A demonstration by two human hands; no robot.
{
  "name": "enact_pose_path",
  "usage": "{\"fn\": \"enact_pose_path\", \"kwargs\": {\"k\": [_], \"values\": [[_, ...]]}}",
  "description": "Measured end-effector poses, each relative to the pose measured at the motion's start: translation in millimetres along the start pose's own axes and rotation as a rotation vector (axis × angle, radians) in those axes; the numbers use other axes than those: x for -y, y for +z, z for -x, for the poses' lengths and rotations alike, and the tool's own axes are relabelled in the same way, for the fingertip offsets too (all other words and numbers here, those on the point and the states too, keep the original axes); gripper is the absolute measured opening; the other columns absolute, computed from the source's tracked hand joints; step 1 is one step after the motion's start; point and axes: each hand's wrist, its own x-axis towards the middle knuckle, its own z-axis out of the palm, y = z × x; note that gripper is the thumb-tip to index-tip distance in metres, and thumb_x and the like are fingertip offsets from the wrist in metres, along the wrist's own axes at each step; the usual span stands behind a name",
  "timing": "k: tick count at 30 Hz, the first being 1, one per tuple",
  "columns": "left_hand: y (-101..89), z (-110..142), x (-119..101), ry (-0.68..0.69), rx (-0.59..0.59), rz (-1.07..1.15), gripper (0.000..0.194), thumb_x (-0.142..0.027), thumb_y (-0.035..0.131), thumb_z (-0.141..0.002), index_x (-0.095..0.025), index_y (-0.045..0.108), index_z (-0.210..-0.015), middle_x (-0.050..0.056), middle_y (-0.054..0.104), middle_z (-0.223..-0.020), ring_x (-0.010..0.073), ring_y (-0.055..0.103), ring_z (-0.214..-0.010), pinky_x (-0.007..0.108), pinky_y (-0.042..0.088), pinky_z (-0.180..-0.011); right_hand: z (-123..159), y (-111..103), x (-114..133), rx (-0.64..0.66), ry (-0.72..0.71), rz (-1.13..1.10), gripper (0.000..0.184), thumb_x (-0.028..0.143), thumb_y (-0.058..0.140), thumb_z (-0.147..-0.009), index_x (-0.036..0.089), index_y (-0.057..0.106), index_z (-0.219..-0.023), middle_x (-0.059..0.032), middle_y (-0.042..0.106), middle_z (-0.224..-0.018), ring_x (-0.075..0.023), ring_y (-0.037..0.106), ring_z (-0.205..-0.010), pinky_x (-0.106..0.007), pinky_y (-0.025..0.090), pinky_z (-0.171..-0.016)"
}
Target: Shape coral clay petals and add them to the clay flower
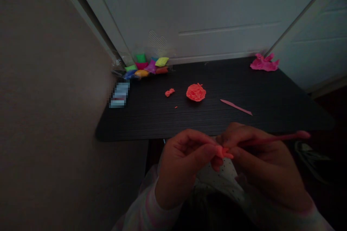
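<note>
A small coral clay piece (pixel 223 152) with short prongs is pinched in the left hand (pixel 184 158), level with the table's near edge. The right hand (pixel 267 164) holds a slim pink tool (pixel 276 139), its rounded end pointing outward to the right.

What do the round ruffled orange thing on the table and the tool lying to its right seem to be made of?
The ruffled orange piece looks like soft modelling clay, matte: its thin edges are folded and pinched. The pink tool is probably rigid plastic, going by its straight, slim, evenly coloured shape; the dim light leaves its finish unclear.
</note>
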Motion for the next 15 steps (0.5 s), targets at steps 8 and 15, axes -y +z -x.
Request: {"fn": "enact_pose_path", "kwargs": {"k": [8,15], "values": [[0.9,-2.5,-1.1,0.027,-0.101,0.071,0.003,-0.012,0.067,-0.067,-0.015,0.065,-0.067,-0.002,0.067,-0.064,0.0044,0.059,-0.055,0.012,0.047,-0.052,3.4,-3.7,-12.0,-0.201,0.040,-0.025,0.017,0.026,0.060,-0.076,0.033,0.062,-0.091,0.0040,0.048,-0.065,-0.0071,0.043,-0.052,-0.018,0.035,-0.043],[-1.4,-7.5,-5.1,-0.026,-0.248,0.345,0.009,-0.006,0.063,-0.069,-0.014,0.065,-0.072,0.000,0.068,-0.075,0.0059,0.064,-0.070,0.010,0.051,-0.064,-6.6,0.7,-20.2,-0.318,0.044,-0.094,0.018,0.036,0.050,-0.081,0.025,0.065,-0.081,0.0014,0.049,-0.061,-0.0101,0.045,-0.058,-0.022,0.039,-0.053]]}}
